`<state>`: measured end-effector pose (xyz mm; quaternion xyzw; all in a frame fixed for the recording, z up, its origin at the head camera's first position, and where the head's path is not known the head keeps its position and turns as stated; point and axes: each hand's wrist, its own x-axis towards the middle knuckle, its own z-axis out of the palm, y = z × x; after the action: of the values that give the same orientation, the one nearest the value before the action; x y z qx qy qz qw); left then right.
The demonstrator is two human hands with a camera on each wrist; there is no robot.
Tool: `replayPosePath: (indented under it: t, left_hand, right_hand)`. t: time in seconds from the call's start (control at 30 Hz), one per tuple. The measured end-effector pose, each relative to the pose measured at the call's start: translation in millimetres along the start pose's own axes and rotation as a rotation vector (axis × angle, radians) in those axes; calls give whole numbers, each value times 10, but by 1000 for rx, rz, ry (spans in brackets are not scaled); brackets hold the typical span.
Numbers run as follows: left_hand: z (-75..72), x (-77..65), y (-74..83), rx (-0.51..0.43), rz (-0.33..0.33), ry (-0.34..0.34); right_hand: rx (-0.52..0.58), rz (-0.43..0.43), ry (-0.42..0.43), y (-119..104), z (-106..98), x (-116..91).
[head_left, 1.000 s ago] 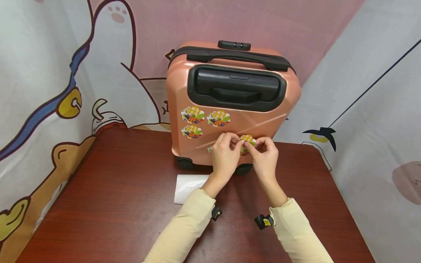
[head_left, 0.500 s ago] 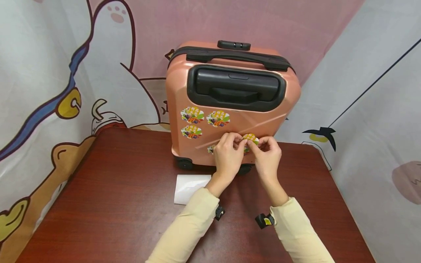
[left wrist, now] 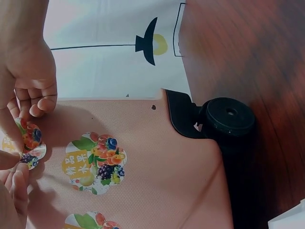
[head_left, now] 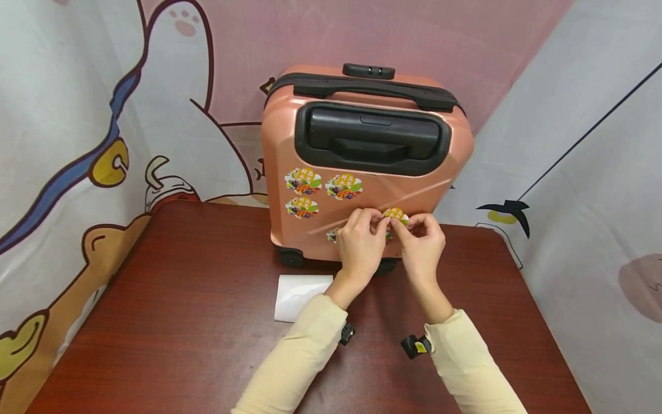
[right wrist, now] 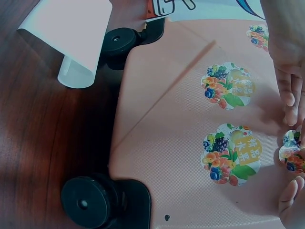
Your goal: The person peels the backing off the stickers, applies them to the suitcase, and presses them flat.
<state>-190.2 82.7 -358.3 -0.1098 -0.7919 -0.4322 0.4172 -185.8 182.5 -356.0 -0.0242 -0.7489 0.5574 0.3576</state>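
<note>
An orange-pink suitcase (head_left: 408,187) stands upright on the table with several fruit stickers on its front. In front of its lower right part, my left hand (head_left: 361,244) and right hand (head_left: 425,248) both pinch a scalloped fruit sticker (head_left: 396,215) between thumbs and fingers. The held sticker (right wrist: 290,155) is bent and partly covered by fingers; its exact contact with the case cannot be told. Right beside it, toward the wheels, a flat fruit sticker (right wrist: 231,155) is stuck on the shell. Further stuck ones include the upper left sticker (head_left: 303,181).
A folded white sheet (head_left: 300,296) lies on the brown table (head_left: 181,322), left of my left forearm. Black wheels (head_left: 291,259) support the case, and its black handle (head_left: 372,135) is pushed in. Printed cloth (head_left: 217,69) hangs behind.
Both hands have shifted slightly to the right along the suitcase, carrying the pinched sticker with them. The suitcase and white sheet have stayed in place.
</note>
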Motion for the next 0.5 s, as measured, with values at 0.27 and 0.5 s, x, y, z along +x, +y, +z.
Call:
replayPosePath:
  t: [0.27,0.5]
  left_hand:
    - [1,9,9,43,18,-6]
    - [10,10,6,63,32,4]
  right_hand:
    - [-11,-5,11,-13,8,6]
    - [-44,-3,21,-98,16,-15]
